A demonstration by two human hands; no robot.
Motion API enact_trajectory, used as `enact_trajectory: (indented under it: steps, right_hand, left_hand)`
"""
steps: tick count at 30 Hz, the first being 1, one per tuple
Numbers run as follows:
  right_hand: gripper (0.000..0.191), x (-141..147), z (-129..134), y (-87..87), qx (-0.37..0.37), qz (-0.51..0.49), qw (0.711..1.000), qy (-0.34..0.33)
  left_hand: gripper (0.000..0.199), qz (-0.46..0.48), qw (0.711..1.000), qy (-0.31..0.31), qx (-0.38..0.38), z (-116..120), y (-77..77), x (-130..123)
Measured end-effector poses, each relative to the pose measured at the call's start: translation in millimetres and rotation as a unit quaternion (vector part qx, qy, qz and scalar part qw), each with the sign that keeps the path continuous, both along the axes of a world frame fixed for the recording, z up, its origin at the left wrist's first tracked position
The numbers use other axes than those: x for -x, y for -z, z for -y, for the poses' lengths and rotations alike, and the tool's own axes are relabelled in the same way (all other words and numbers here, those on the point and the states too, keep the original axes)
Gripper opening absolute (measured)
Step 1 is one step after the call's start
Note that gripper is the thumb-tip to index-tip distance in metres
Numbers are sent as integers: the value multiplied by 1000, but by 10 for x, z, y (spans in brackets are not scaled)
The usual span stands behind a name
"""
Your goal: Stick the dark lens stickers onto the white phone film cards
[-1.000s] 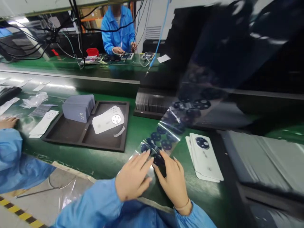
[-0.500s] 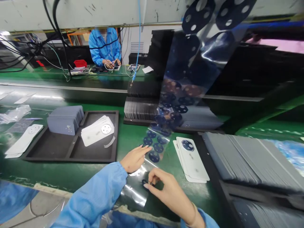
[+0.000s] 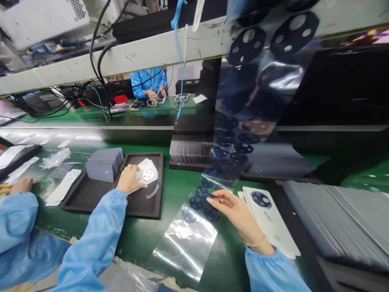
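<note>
My left hand (image 3: 130,180) reaches into the black tray (image 3: 139,209), thumb and fingers closed around the near end of the white phone back panels (image 3: 152,167). How many panels are in its grip is hidden. My right hand (image 3: 232,209) pinches a small dark camera-lens sticker (image 3: 214,197), partly covered by the fingers. Below that hand, a clear film strip (image 3: 188,243) carrying dark round stickers lies on the green bench and rises toward the top right. Beside my right wrist rests a white phone back panel (image 3: 272,217) with a dark sticker around its camera area, on top of others.
Grey panels (image 3: 105,164) stand in the tray's left part. A black rack of grey panels (image 3: 337,219) sits at the right. Another person's hand (image 3: 22,185) is at the far left; a co-worker (image 3: 148,83) sits across the bench. A blue cord (image 3: 181,73) hangs ahead.
My left hand has moved left from the film strip to the white panels in the tray. My right hand has risen with the dark sticker. The camera view has shifted.
</note>
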State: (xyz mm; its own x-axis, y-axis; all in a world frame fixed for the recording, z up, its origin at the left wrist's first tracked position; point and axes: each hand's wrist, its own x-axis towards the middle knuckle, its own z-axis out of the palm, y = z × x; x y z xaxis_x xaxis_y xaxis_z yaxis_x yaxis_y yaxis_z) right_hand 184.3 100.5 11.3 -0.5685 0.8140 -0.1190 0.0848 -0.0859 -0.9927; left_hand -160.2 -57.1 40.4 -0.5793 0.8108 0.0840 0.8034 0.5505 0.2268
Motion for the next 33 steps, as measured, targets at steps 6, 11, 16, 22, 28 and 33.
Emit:
enact_trajectory:
  steps: [6,11,16,22,28,33]
  right_hand:
    - [48,-64,-9,62,43,-30,998,44]
    - [44,-64,2,-26,26,-67,994,78]
    - [39,-59,51,-114,36,-116,987,105]
    - [34,-28,102,-61,5,-138,982,132]
    - [30,9,143,9,-67,-83,982,159]
    - [24,24,183,-16,-94,-54,982,155]
  left_hand:
    - [32,2,996,-72,-58,14,-223,73]
    - [30,99,958,-109,-248,-35,-518,-333]
    - [52,505,815,-24,-284,-317,-318,-1382]
    - [55,638,726,33,-255,-592,199,-2233]
    - [47,634,732,37,-247,-514,449,-2349]
    - [48,633,734,45,-241,-459,494,-2335]
